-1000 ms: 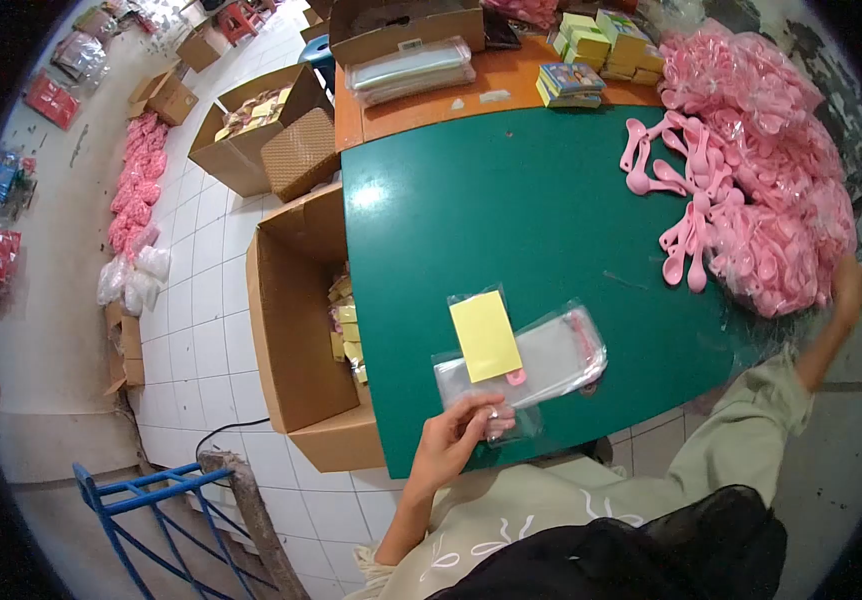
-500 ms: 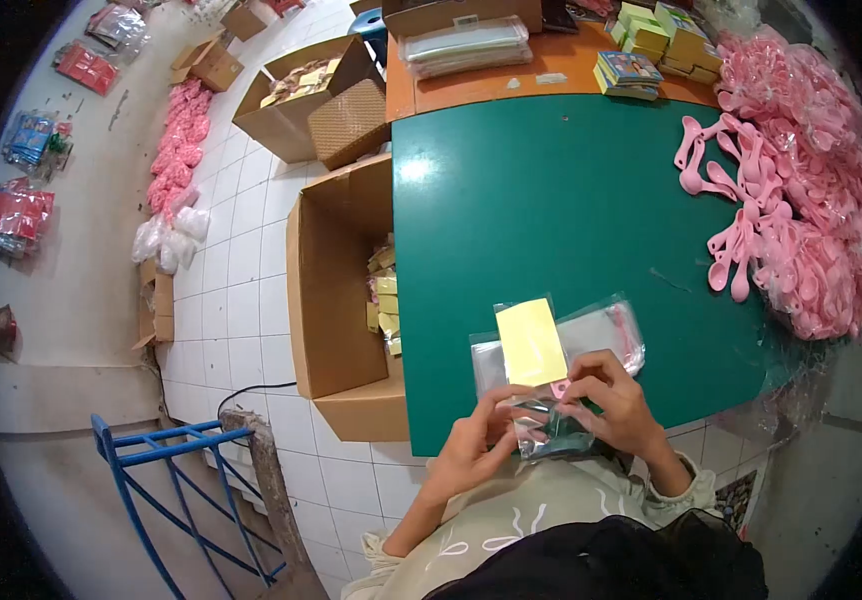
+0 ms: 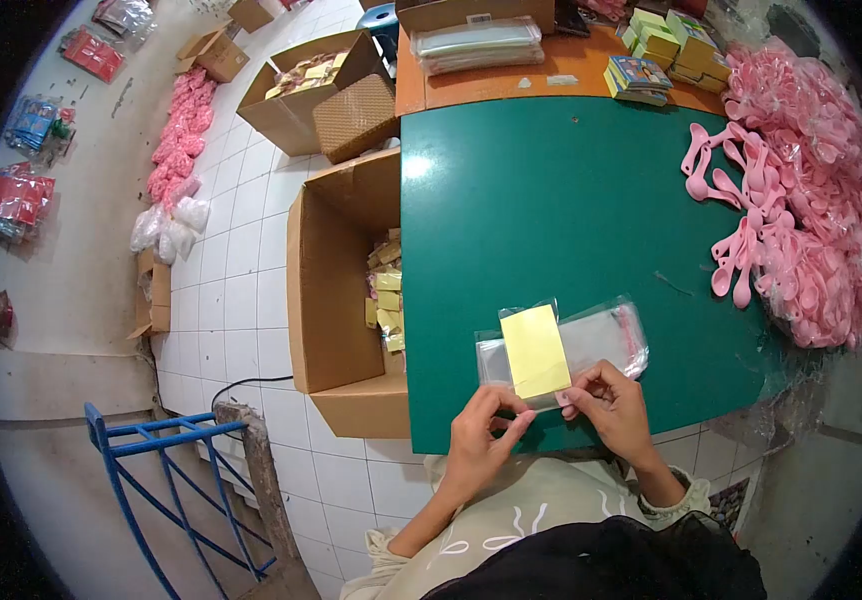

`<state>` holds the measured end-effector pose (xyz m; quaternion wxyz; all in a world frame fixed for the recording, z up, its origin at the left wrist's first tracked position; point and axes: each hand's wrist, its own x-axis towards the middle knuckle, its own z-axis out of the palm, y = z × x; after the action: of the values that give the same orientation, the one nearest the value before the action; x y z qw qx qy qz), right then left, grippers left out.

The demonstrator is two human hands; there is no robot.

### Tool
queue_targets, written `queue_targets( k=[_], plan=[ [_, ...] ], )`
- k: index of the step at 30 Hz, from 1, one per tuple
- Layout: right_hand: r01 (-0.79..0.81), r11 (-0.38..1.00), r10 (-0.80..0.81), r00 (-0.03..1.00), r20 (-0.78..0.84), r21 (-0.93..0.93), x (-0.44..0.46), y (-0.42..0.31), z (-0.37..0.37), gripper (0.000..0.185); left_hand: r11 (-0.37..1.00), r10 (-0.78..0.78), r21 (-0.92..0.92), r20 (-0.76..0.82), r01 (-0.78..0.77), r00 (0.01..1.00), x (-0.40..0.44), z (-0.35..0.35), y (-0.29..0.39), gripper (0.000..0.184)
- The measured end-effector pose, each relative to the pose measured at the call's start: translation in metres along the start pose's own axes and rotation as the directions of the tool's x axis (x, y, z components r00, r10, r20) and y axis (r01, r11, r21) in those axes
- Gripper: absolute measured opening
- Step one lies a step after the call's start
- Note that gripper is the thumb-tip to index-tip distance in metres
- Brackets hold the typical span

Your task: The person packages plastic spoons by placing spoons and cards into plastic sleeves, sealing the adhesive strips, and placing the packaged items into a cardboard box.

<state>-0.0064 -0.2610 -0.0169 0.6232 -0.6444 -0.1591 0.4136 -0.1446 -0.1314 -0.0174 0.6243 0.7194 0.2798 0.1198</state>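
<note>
A yellow card lies inside a clear plastic bag near the front edge of the green table. At the bag's lower left, my left hand pinches its bottom edge between thumb and fingers. My right hand grips the lower right corner, where a bit of pink shows by the fingertips; most of that pink piece is hidden. Under the card bag, a stack of empty clear bags rests on the table and reaches out to the right.
Pink spoons lie loose beside a heap of bagged ones on the right. At the table's left, a cardboard box holds several yellow-card packs. Small boxes and flat bags sit on the orange table.
The clear flap that hung down over the front edge between my hands no longer shows there. My fingers now pinch along the bag's bottom edge, just below the card.
</note>
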Motion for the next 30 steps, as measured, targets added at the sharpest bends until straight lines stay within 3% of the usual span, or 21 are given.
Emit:
queue_targets(
  k=[2, 5, 8, 11, 14, 17, 18, 21, 22, 25, 27, 29, 30],
  plan=[
    [-0.002, 1.0, 0.0, 0.999, -0.043, -0.026, 0.0, -0.002, 0.003, 0.01, 0.988, -0.095, -0.124, -0.029, 0.091, 0.995, -0.001, 0.004, -0.008, 0.018],
    [0.013, 0.999, -0.016, 0.995, -0.102, -0.03, 0.001, -0.008, 0.009, 0.009, 0.955, -0.128, -0.287, -0.152, 0.08, 0.98, 0.0, 0.01, -0.003, 0.018],
    [0.028, 0.995, -0.034, 0.997, -0.065, -0.099, 0.0, -0.006, 0.007, 0.013, 0.966, -0.093, -0.255, -0.161, 0.049, 0.983, -0.002, 0.011, -0.009, 0.015],
    [0.03, 0.99, -0.037, 0.998, -0.046, -0.139, -0.001, -0.011, 0.011, 0.029, 0.979, -0.14, -0.16, -0.079, 0.126, 0.987, -0.002, 0.006, -0.003, 0.018],
    [0.05, 0.978, -0.053, 0.999, -0.008, -0.202, -0.002, -0.005, 0.007, 0.043, 1.0, 0.0, -0.013, -0.061, -0.001, 0.998, 0.0, 0.003, -0.002, 0.028],
    [0.071, 0.966, -0.045, 0.993, 0.108, -0.248, 0.002, -0.017, -0.001, 0.045, 0.993, -0.009, -0.119, -0.066, 0.001, 0.998, 0.001, -0.008, 0.007, 0.04],
    [0.102, 0.947, -0.07, 0.991, 0.112, -0.306, 0.007, -0.032, -0.004, 0.038, 0.995, 0.05, -0.078, -0.088, -0.057, 0.995, 0.005, -0.018, 0.007, 0.043],
    [0.421, 0.647, -0.351, 0.904, 0.243, -0.635, 0.04, -0.066, -0.036, 0.03, 0.995, -0.041, -0.095, -0.289, 0.014, 0.956, 0.018, -0.057, 0.01, 0.042],
    [0.429, 0.59, -0.388, 0.894, 0.226, -0.684, 0.056, -0.077, -0.047, 0.028, 0.995, 0.002, -0.093, -0.41, -0.044, 0.912, 0.026, -0.068, 0.008, 0.042],
    [0.477, 0.38, -0.479, 0.835, 0.272, -0.793, 0.128, -0.106, -0.099, 0.029, 0.926, 0.217, 0.376, -0.563, 0.014, 0.797, 0.04, -0.097, 0.008, 0.04],
    [0.397, 0.158, -0.564, 0.788, 0.247, -0.904, 0.193, -0.12, -0.147, 0.026, 0.885, 0.223, 0.46, -0.541, 0.063, 0.811, 0.038, -0.101, 0.003, 0.04],
    [0.246, 0.112, -0.599, 0.79, 0.132, -0.963, 0.256, -0.133, -0.212, 0.021, 0.88, 0.215, 0.473, -0.482, 0.046, 0.85, 0.034, -0.097, -0.002, 0.041],
    [0.153, 0.151, -0.583, 0.812, 0.037, -0.977, 0.264, -0.142, -0.232, 0.02, 0.897, 0.208, 0.442, -0.438, 0.007, 0.875, 0.031, -0.087, -0.001, 0.042]
  ],
)
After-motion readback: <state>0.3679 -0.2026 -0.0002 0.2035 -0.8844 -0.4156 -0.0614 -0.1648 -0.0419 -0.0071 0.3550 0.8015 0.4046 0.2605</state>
